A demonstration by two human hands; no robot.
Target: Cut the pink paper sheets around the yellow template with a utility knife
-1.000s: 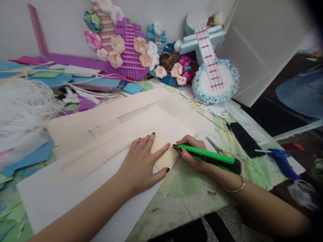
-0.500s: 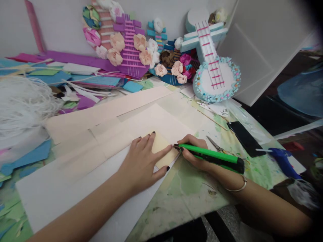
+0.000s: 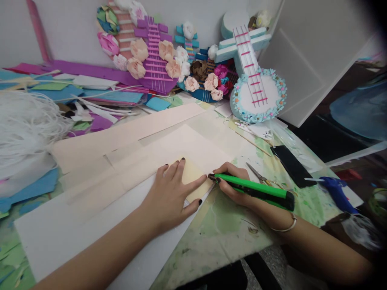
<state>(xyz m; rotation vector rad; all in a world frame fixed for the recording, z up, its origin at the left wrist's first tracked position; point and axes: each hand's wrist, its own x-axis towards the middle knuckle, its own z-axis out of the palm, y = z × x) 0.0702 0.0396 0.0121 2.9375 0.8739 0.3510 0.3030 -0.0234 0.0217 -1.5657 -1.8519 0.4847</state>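
Observation:
My left hand [image 3: 169,193] lies flat with spread fingers, pressing on a pale yellow piece of paper [image 3: 193,174]. Under that piece is a cream sheet [image 3: 184,141], and a white sheet [image 3: 99,225] lies below on the table. In my right hand [image 3: 232,183] is a green utility knife [image 3: 254,187], its front end at the right edge of the yellow piece, close to my left index fingertip. Whether the blade touches the paper is too small to tell.
Scissors [image 3: 256,173], a black phone [image 3: 292,166] and a blue glue gun [image 3: 337,193] lie to the right. Decorated paper instruments [image 3: 256,92] lean along the wall. White cord [image 3: 30,117] and coloured scraps [image 3: 105,94] cover the left side.
The view has shifted slightly, moving the background a little to the left. Both hands keep nearly the same position, the knife's front end still at the paper's edge.

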